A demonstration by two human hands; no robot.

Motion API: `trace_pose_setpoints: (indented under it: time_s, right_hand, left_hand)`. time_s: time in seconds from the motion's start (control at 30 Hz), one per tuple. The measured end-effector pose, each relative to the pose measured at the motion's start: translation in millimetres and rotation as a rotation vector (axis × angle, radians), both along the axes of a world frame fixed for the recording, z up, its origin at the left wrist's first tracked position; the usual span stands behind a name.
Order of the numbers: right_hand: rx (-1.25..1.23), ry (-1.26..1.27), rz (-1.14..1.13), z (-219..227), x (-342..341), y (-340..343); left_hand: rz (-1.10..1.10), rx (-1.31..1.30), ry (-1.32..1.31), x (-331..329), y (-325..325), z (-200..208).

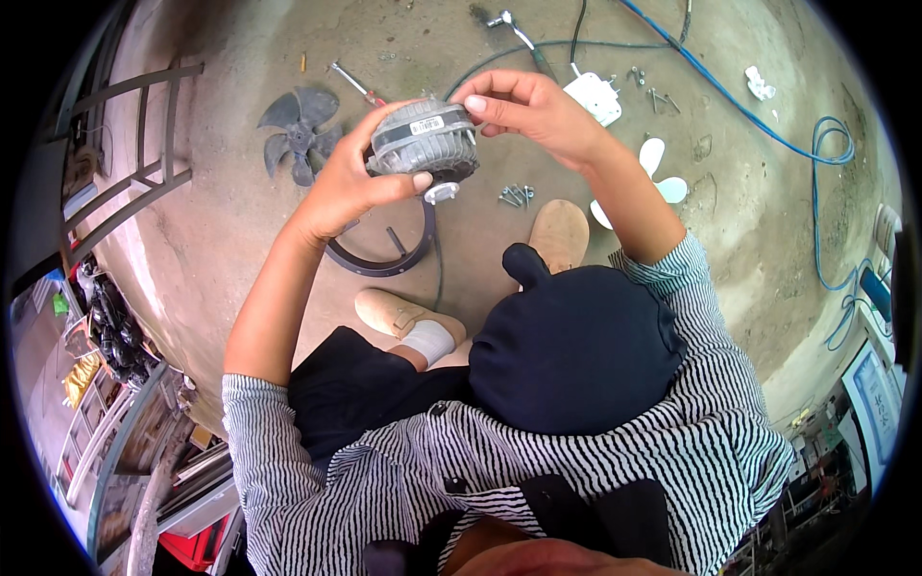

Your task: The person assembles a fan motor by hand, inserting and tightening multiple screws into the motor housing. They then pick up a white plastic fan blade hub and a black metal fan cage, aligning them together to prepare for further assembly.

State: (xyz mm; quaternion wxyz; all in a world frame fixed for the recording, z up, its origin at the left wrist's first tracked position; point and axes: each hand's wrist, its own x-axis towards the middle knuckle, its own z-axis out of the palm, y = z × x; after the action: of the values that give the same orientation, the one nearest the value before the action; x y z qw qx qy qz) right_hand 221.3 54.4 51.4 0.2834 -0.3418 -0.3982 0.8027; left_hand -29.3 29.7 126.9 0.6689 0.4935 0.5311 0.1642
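Note:
My left hand (338, 187) is wrapped round a grey finned fan motor (423, 144), lifted above the floor. Its thumb presses the lower side, beside the pale hub on the shaft. At the motor's upper right edge is my right hand (538, 115), thumb and forefinger pinched together; whatever lies between them is hidden. Left of the motor a dark grey fan blade (300, 137) lies on the floor. Below it, partly covered by my left arm, is a black ring frame (423, 252). Several screws (517, 196) lie loose just to the right.
A screwdriver (353, 81), a ratchet wrench (519, 36) and a white box with a cord (595, 98) lie beyond my hands. White fan blades (669, 189) show beside my right forearm. A blue hose (720, 93) runs along the right. A metal frame (158, 144) stands left.

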Motion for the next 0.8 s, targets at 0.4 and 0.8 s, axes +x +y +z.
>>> trace_pose_setpoints:
  time_s: [0.4,0.8]
  right_hand:
    - [-0.033,0.271,-0.012,-6.8,-10.4,-30.3]
    - [0.301,0.184,-0.072,-10.1,-13.3,-33.5]
  left_hand:
    - [0.234,-0.116,-0.074,14.2,-11.9,-4.5]
    - [-0.134,0.29,0.312,31.6,8.9,32.7]
